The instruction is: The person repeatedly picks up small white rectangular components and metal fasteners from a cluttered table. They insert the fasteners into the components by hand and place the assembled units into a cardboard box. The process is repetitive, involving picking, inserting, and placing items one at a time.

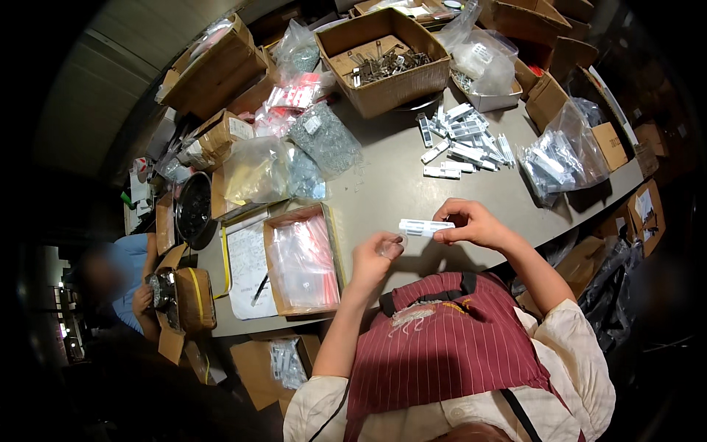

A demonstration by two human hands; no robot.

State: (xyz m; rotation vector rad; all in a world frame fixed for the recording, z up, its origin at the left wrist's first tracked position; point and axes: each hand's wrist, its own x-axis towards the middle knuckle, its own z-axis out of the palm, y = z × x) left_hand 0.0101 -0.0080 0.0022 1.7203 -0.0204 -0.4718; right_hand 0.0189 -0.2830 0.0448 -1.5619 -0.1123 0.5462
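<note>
Over the front of the table, my right hand (pixel 477 225) pinches one end of a slim white-and-grey rectangular part (pixel 421 227) and holds it roughly level. My left hand (pixel 374 258) is closed near the part's other end, its fingertips pressed around something small and clear that I cannot make out. Whether the left fingers touch the part is hard to tell. Beyond my hands lies a loose pile of similar white-and-grey parts (pixel 465 136). Left of my left hand stands an open cardboard box (pixel 271 254) filled with clear plastic bags with red edges (pixel 309 258).
A large cardboard box of metal pieces (pixel 390 92) stands at the back. Bagged parts (pixel 563 158) lie at the right, and bags of small hardware (pixel 324 140) at the back left. A pen (pixel 260 289) rests on written paper (pixel 247 258). Another person (pixel 129 276) handles a box at far left.
</note>
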